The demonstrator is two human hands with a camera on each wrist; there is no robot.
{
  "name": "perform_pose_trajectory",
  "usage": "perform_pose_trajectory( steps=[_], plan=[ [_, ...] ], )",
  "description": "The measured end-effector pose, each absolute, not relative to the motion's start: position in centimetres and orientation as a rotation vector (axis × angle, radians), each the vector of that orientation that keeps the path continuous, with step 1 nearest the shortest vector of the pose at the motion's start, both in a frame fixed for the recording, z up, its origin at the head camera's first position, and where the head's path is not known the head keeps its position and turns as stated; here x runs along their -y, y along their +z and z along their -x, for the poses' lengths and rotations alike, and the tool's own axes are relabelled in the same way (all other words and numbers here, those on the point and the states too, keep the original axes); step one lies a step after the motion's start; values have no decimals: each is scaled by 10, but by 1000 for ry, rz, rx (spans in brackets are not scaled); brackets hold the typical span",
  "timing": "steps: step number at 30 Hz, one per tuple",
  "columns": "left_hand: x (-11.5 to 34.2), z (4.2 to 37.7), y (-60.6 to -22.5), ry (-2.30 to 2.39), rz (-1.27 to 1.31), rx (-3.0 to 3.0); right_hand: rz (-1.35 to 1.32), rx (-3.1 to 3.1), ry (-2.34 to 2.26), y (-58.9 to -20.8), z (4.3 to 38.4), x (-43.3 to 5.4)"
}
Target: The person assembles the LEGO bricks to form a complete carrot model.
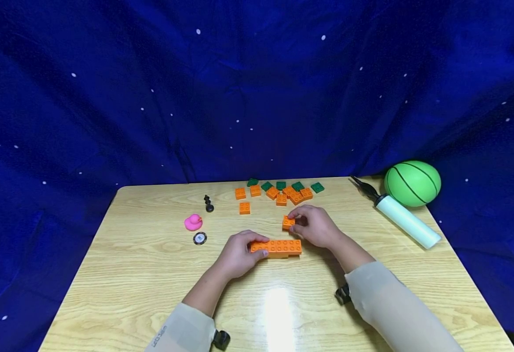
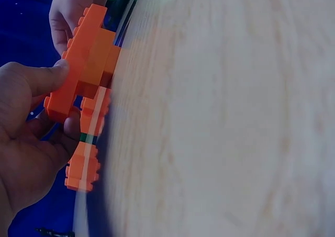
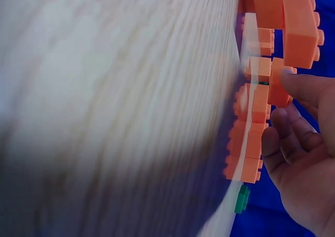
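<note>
My left hand (image 1: 239,255) grips the left end of a long row of joined orange toy bricks (image 1: 283,246), thumb on the near side. In the left wrist view this stack of bricks (image 2: 84,59) shows a long top layer over shorter, stepped pieces. Just beyond its right end, my right hand (image 1: 317,228) pinches a single orange toy brick (image 1: 288,223) between thumb and fingers. The right wrist view has this brick (image 3: 279,84) under the thumb, apart from the stack (image 3: 301,30).
Loose orange bricks (image 1: 244,208) and green bricks (image 1: 317,187) lie along the table's back. At left are a pink rubber duck (image 1: 193,223), a black chess piece (image 1: 208,203) and a poker chip (image 1: 200,238). A hand pump (image 1: 406,220) and green ball (image 1: 412,183) occupy the right.
</note>
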State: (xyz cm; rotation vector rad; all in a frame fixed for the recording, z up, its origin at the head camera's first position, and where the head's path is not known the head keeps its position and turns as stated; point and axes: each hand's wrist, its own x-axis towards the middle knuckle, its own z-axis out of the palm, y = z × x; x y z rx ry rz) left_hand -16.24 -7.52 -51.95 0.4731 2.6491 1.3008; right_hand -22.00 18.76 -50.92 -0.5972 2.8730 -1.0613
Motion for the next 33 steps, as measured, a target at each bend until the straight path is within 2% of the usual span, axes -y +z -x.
perform_pose_trajectory(
  steps=[33],
  plan=[
    [75, 163, -520, 1295, -497, -2661, 738, -2792, -1183, -488, 172, -202]
  ],
)
